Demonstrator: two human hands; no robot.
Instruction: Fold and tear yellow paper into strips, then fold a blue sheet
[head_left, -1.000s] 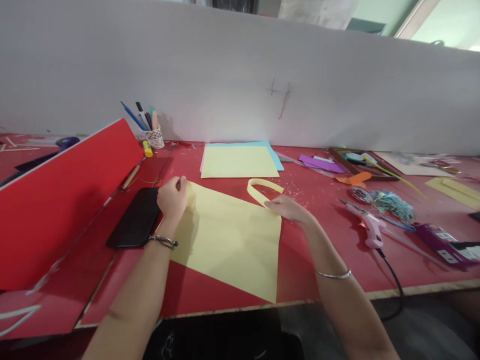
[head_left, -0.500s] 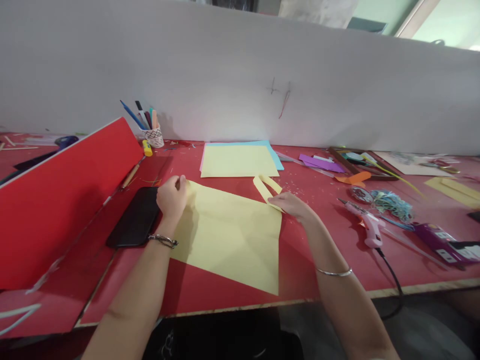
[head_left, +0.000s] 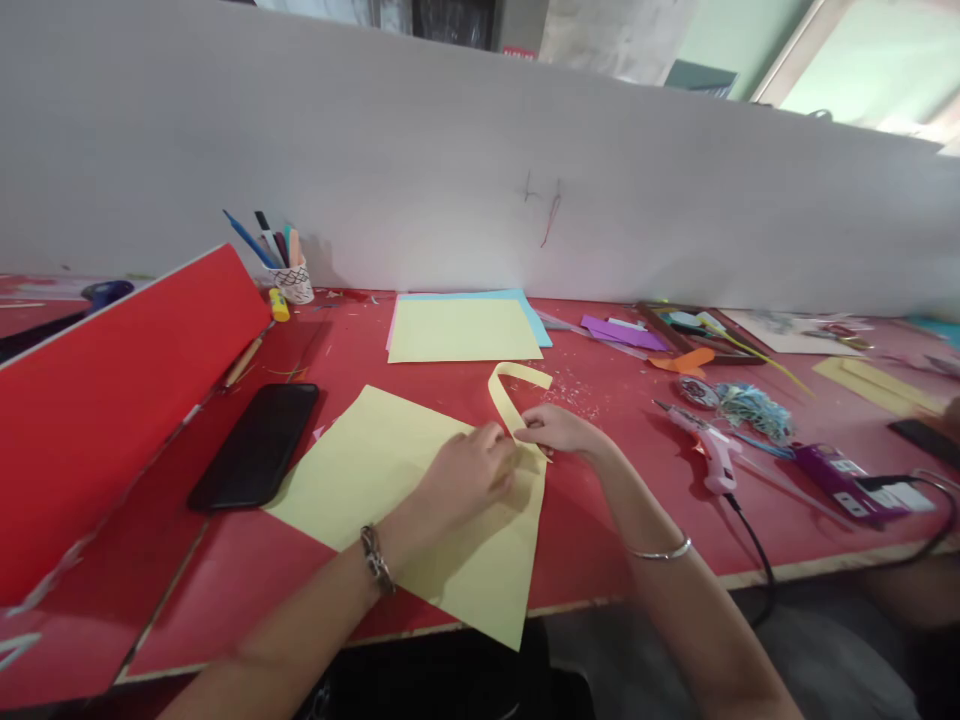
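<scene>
A pale yellow paper sheet [head_left: 360, 460] lies askew on the red table, its near corner reaching past the front edge. My left hand [head_left: 469, 470] is over the sheet's right part, fingers curled close to my right hand; what they grip, if anything, is hidden. At the sheet's far right corner, my right hand [head_left: 562, 432] is closed on a narrow yellow paper strip [head_left: 501, 395], which curls up and away from the fingers. Whether the strip is joined to the sheet I cannot tell.
A black phone [head_left: 255, 445] lies left of the sheet, beside a slanted red board [head_left: 135, 400]. Coloured paper sheets [head_left: 465, 330] are stacked behind. To the right are a pink glue gun [head_left: 709, 455], tangled yarn [head_left: 754, 410] and a purple power strip [head_left: 847, 485]. A pen cup [head_left: 291, 282] stands behind.
My left hand has moved from the sheet's far left corner rightward, close to my right hand. The sheet has turned and come nearer me. The strip now stands in a wider curl.
</scene>
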